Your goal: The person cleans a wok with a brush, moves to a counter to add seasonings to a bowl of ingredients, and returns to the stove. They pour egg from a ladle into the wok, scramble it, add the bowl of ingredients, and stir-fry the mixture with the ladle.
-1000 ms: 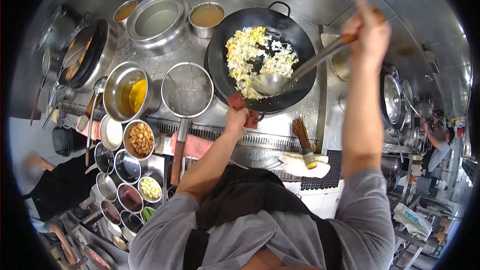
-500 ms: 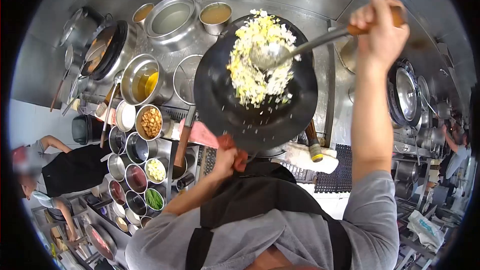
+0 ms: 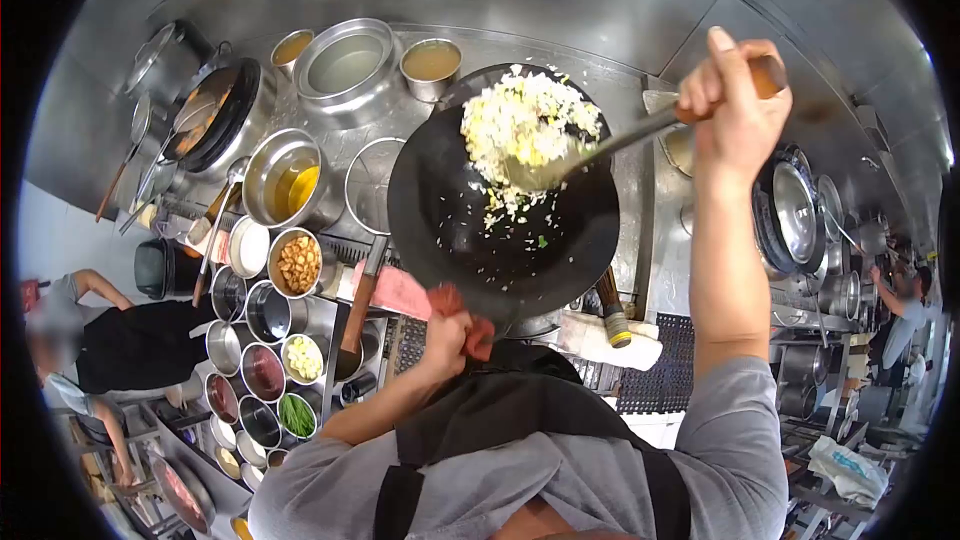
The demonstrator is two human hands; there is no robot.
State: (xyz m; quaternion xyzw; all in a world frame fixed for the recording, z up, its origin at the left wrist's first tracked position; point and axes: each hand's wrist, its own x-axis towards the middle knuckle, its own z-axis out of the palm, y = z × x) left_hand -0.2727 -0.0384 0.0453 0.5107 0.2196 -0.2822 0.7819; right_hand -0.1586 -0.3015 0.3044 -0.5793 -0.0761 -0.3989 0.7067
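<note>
A large black wok (image 3: 420,210) is in front of me. My left hand (image 3: 446,342) is closed at its near edge, gripping it through a red cloth (image 3: 478,338). My right hand (image 3: 738,105) wraps round the wooden handle of a long metal ladle (image 3: 640,135), thumb stretched along it. The ladle's bowl dips into fried rice (image 3: 525,120) with yellow egg bits, which is heaped toward the wok's far side. Some grains are in the air or scattered near the rim. A small green piece and loose grains lie on the bare black surface.
At the left are a steel pot with yellow liquid (image 3: 325,175), a wire strainer (image 3: 375,185), a bowl of brown cubes (image 3: 300,265) and chopped greens (image 3: 297,415). A wooden-handled brush (image 3: 612,310) lies right of the wok. A person in a black apron (image 3: 140,340) stands left.
The rice has shifted from the wok's middle toward its far edge, with grains tossed up. The right hand and ladle sit a little lower and further left in view.
</note>
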